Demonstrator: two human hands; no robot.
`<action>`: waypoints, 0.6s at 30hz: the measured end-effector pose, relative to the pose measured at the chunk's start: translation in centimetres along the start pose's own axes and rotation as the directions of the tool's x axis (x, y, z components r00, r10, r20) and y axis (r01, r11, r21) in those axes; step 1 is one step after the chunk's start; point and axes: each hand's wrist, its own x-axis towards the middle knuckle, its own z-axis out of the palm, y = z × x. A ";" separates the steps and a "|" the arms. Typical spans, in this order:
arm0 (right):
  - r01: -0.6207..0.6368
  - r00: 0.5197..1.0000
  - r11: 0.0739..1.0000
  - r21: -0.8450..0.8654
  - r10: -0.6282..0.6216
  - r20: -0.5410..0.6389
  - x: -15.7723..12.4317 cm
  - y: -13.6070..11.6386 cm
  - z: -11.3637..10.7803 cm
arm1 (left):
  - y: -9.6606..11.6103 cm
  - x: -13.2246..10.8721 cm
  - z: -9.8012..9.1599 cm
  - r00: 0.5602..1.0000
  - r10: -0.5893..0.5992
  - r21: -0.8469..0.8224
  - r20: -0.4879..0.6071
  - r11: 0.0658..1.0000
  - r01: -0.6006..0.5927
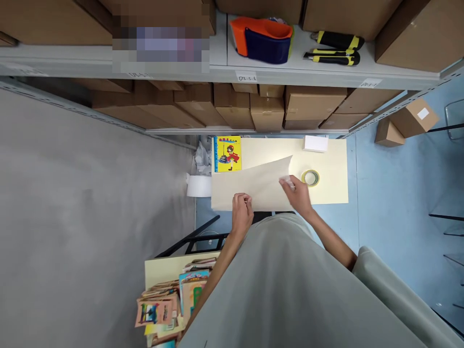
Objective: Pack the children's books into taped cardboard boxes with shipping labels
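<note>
A large beige paper sheet lies over the front left of a cream table. My left hand is closed on the sheet's near edge. My right hand pinches the sheet's right corner, which is lifted off the table. A yellow picture book lies at the table's back left, just beyond the sheet. A roll of yellow tape sits right beside my right hand. A small white box stands at the back edge.
Metal shelves with cardboard boxes run behind the table. The upper shelf holds an orange and blue tape dispenser and two yellow-black box cutters. A stack of books lies on a second table at lower left. Boxes stand on the blue floor.
</note>
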 end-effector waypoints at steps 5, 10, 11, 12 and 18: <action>-0.023 0.995 0.998 0.066 0.030 -0.099 -1.1 1.3 -6.7 | 4.5 1.7 0.1 0.982 0.029 0.025 0.189 0.999 -0.034; -0.084 0.979 0.994 0.075 0.096 -0.178 0.0 7.8 -9.5 | 5.4 2.7 4.6 0.939 0.160 -0.032 0.305 0.987 -0.157; -0.101 0.981 0.994 0.036 0.105 -0.165 0.6 9.5 -9.7 | 5.1 3.0 5.9 0.932 0.170 -0.035 0.321 0.985 -0.168; -0.126 0.980 0.992 -0.014 0.122 -0.159 1.2 11.1 -9.8 | 4.7 3.4 7.1 0.925 0.173 -0.032 0.340 0.984 -0.173; -0.244 0.968 0.836 -0.492 0.244 -0.065 3.2 18.1 -9.1 | 2.7 6.1 12.1 0.902 0.115 0.044 0.417 0.988 -0.146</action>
